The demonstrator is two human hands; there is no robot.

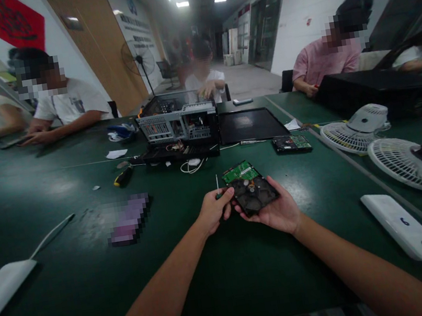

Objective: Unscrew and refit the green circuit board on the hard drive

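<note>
right hand [284, 213] is cradling the hard drive [258, 194], probably dense, board-fragile, best edge-held; left hand [211, 211] is gripping a screwdriver [219, 196].

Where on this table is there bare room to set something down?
Bare green tabletop shows between the phone and the left hand, and between the right hand and the white device. It is crowded around the open computer case and the white fan parts.

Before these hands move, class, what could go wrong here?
The black metal hard drive lies tilted in the right hand above the green tabletop; a loose grip might drop it. The slim, green-handled screwdriver in the left hand stands close to the drive's green circuit board; a slip could scratch it.
</note>
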